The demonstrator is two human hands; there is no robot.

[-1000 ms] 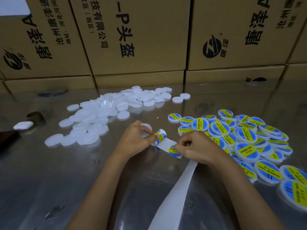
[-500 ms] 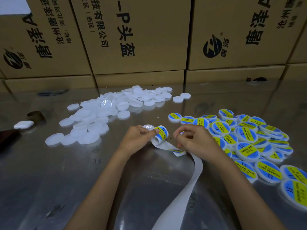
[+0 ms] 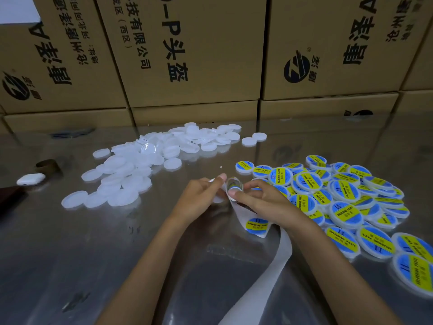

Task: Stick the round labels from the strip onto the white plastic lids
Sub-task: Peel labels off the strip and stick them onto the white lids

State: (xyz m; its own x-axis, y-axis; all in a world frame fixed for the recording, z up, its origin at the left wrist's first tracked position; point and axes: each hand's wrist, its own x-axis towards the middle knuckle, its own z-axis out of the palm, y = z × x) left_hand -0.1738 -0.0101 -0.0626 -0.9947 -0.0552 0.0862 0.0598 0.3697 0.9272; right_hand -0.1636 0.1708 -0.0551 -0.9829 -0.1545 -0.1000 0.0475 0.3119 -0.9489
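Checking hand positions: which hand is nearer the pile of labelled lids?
Right. The right hand sits against the labelled lids; the left hand lies farther away, across the label strip.

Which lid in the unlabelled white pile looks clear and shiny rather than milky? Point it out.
The glossy lid near the middle of the white pile, toward its far side. It catches a bright ring of light; the lids around it look matte and frosted.
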